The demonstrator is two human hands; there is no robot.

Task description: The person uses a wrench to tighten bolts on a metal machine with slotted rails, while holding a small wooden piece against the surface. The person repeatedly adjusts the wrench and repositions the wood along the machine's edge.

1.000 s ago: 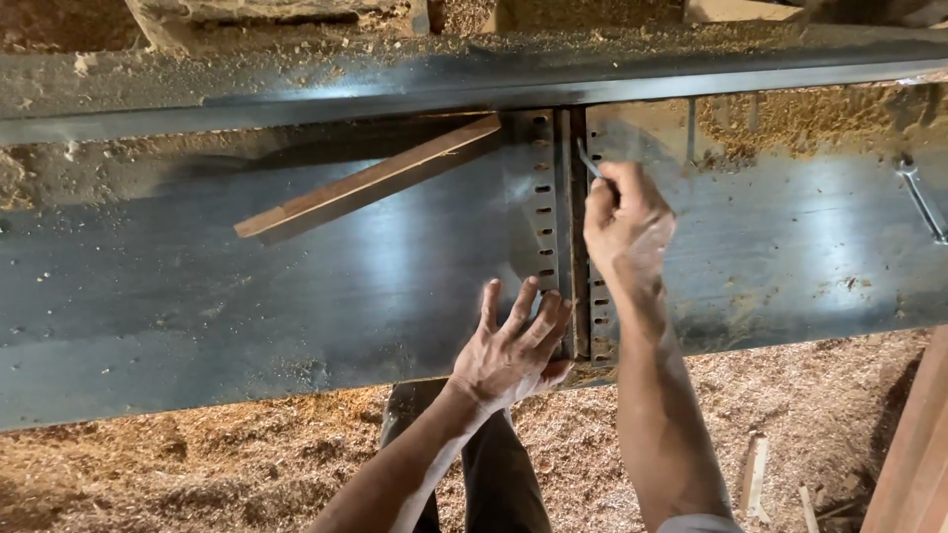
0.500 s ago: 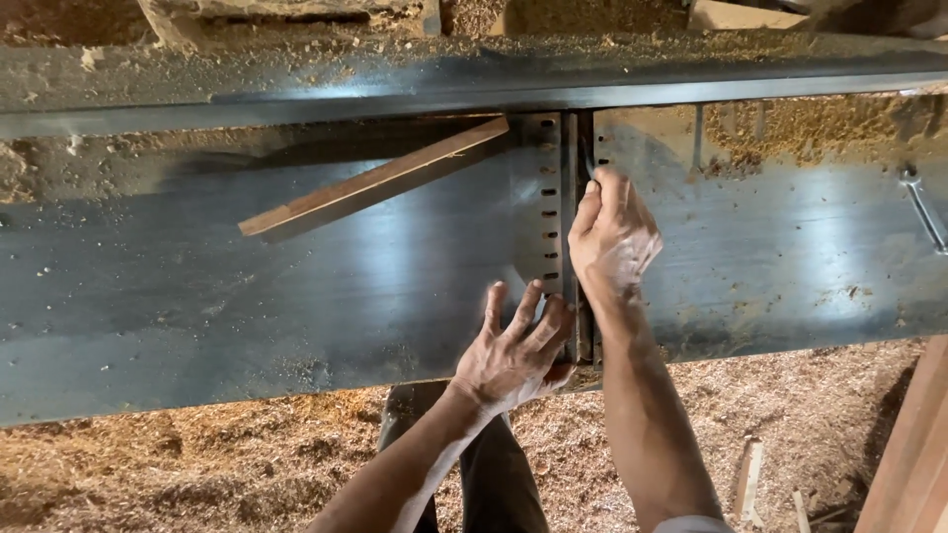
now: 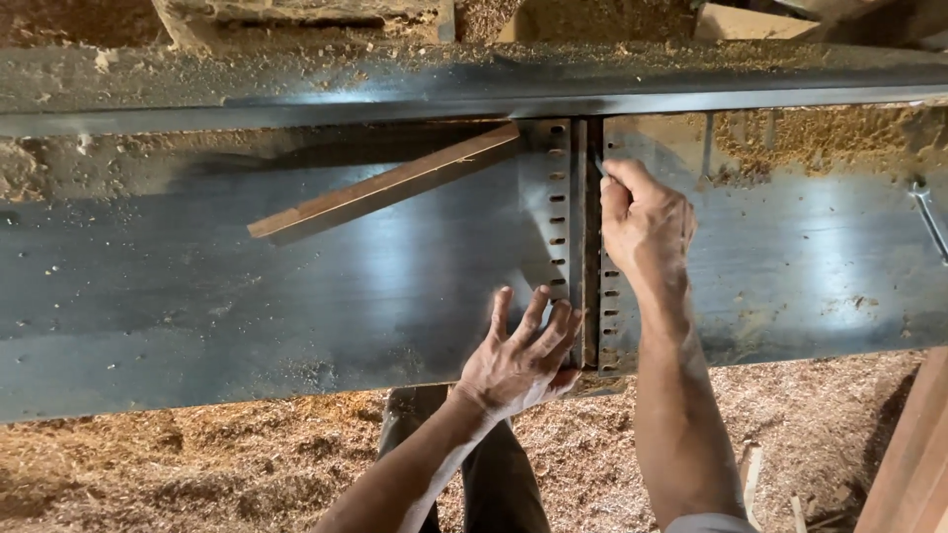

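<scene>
Right hand (image 3: 647,219) clenched around a thin dark tool (image 3: 596,164), only its tip showing above the knuckles, so I can't tell what kind; the tip sits at the upper end of the cutter slot (image 3: 590,247) between the two steel tables of the jointer (image 3: 296,286). Left hand (image 3: 523,357) is released, fingers spread flat, pressing the slotted lip plate (image 3: 553,212) just left of the gap near the front edge, holding nothing. My read: the work is at the slot itself. To do it well, keep the left palm planted on the plate and the fingertips off the gap edge, since they lie very near it; steady the right wrist against the right table (image 3: 790,257) and move the tool along the slot line, not across it. A wooden strip (image 3: 385,186) lies diagonally on the left table, one end touching the lip plate, well apart from both hands. A metal rod (image 3: 928,219) sits at far right. Sawdust (image 3: 148,464) covers the floor below and dusts the rear fence (image 3: 296,84).
</scene>
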